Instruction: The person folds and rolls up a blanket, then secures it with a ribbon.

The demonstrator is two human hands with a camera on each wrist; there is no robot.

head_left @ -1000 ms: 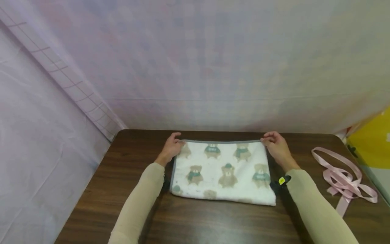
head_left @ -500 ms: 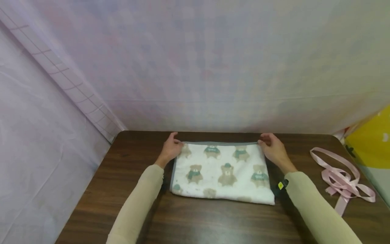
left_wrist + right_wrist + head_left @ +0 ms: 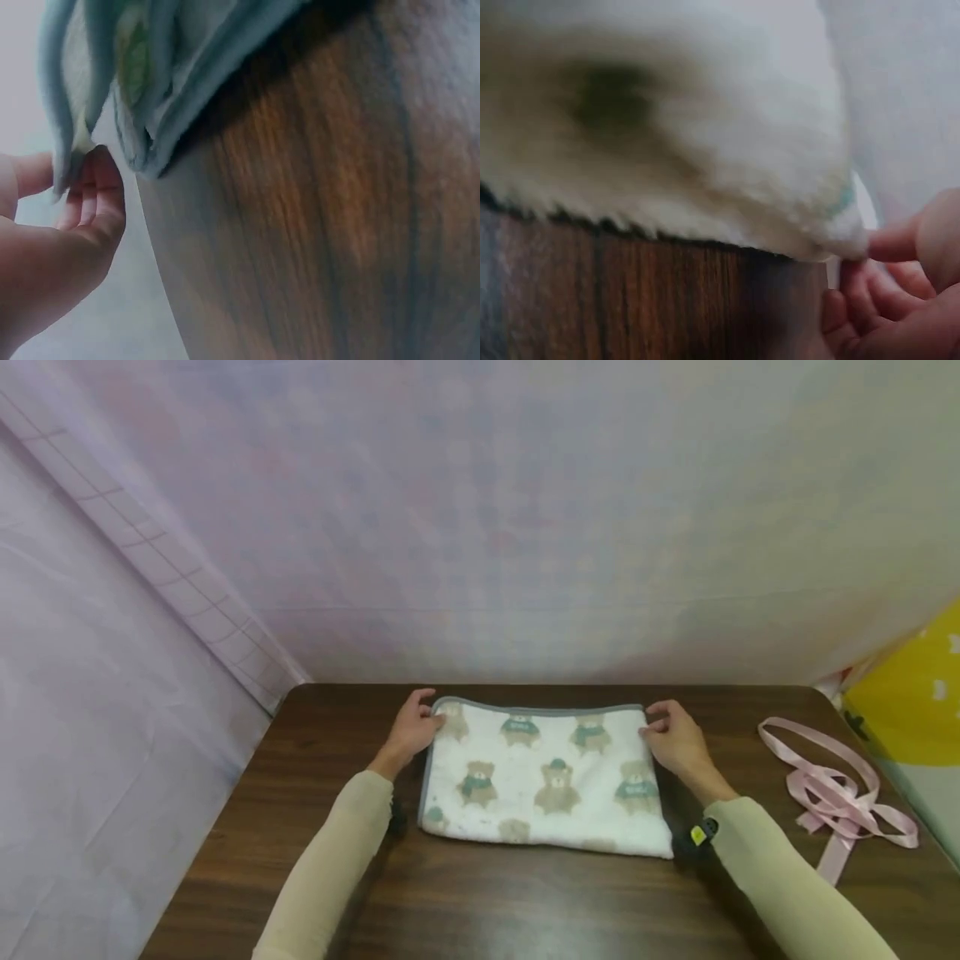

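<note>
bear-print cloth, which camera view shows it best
The head view: nearly the whole bear-print cloth shows, print and edging clear. The left wrist view has only layered edges at a corner, between the left fingers; the right wrist view, a blurred white stretch, one corner in the right fingers.

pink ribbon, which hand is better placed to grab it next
Right, probably: the right hand is nearer the pink ribbon, with the left hand across the blanket. Both pinch the blanket, so the right would have to let go first.
</note>
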